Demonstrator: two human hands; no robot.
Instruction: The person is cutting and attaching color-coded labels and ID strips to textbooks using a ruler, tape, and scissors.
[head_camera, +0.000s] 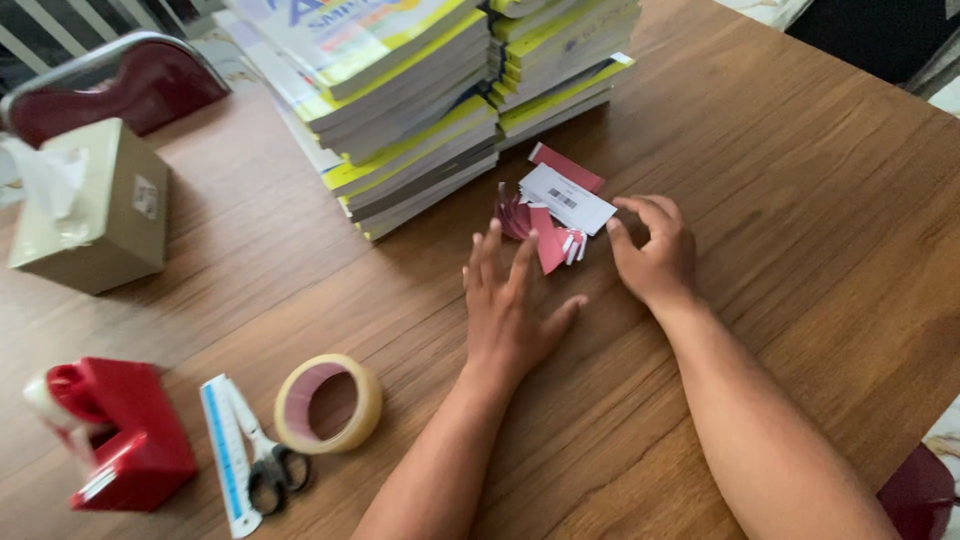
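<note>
Red and white paper slips (552, 212) lie in a small loose pile on the wooden bench (800, 200), just in front of the stacked books (420, 110). The biggest piece is a white card with a red one under it, and smaller red scraps fan out to its left.

My left hand (508, 300) lies flat on the bench, palm down, fingers spread and holding nothing; its fingertips reach the near edge of the pile and touch the lowest red scrap. My right hand (655, 252) sits just to the right of the pile, fingers curled loosely, thumb and forefinger close to the corner of the white card. I cannot tell whether they actually pinch it. So the slips lie between my two hands and a little beyond them, toward the books.

Off to my left, well apart from the slips, are a roll of clear tape (328, 402), a pair of scissors (268, 462) lying over a white ruler (226, 455), and a red tape dispenser (120, 432). Further back on that side stands a tissue box (95, 215).
</note>
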